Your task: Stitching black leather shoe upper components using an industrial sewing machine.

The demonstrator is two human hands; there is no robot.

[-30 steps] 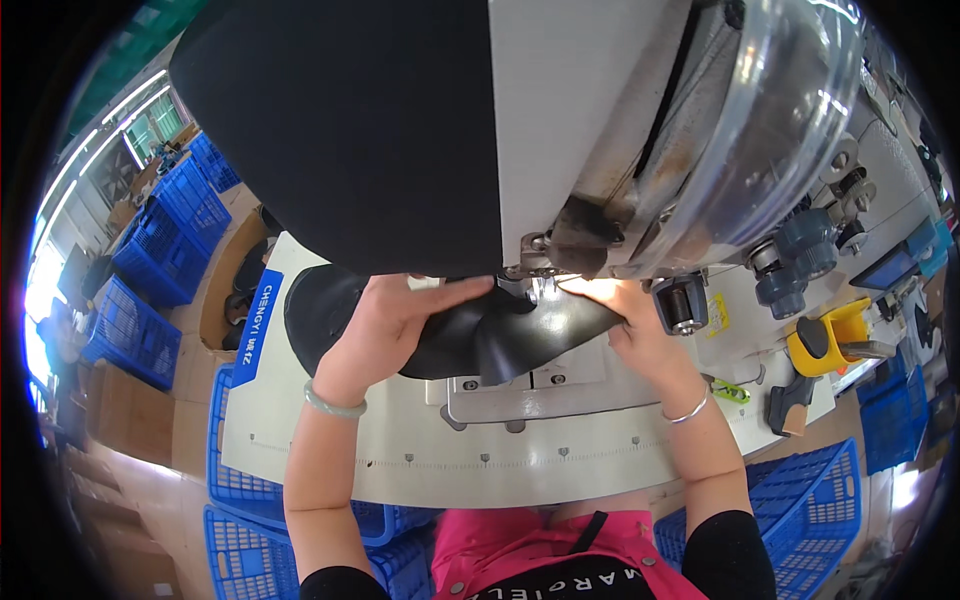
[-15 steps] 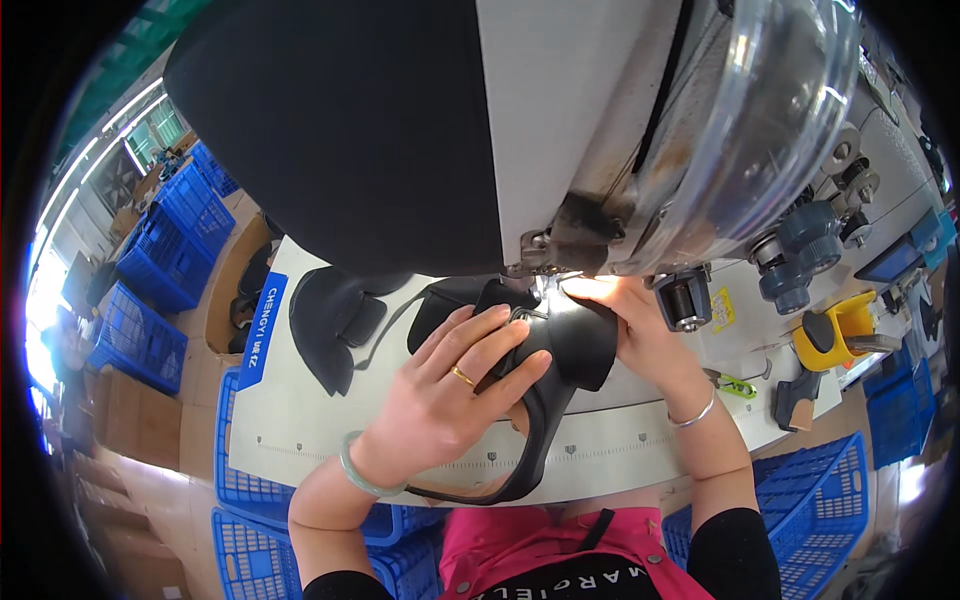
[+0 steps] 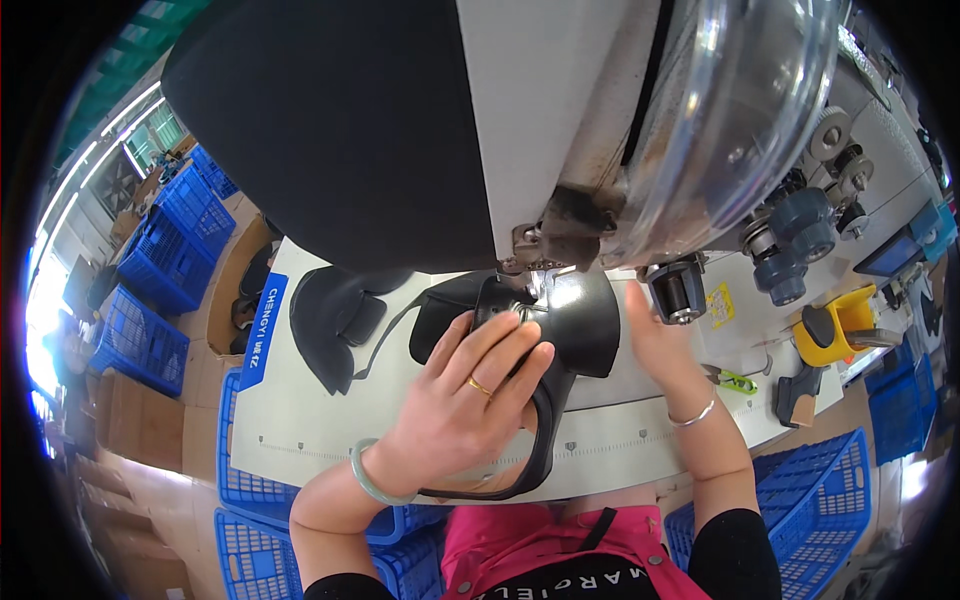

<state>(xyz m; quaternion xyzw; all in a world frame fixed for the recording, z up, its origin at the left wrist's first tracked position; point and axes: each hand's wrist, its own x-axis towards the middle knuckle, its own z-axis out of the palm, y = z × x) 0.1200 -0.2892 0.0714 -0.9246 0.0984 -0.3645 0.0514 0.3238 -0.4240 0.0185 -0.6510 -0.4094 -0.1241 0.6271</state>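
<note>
A sewing machine [image 3: 530, 120] overhangs the far part of the pale surface [image 3: 300, 425]. Under its presser area lies a black shoe upper [image 3: 590, 335], whose looped strap reaches the surface's near edge, seemingly to leave the upper end flat. Another black piece [image 3: 318, 335] rests toward the left edge. The left hand [image 3: 455, 400] lies over the upper, apparently steadying it; whether its fingers pinch, I cannot tell. The right hand [image 3: 662, 350], just beside, has released fingers.
</note>
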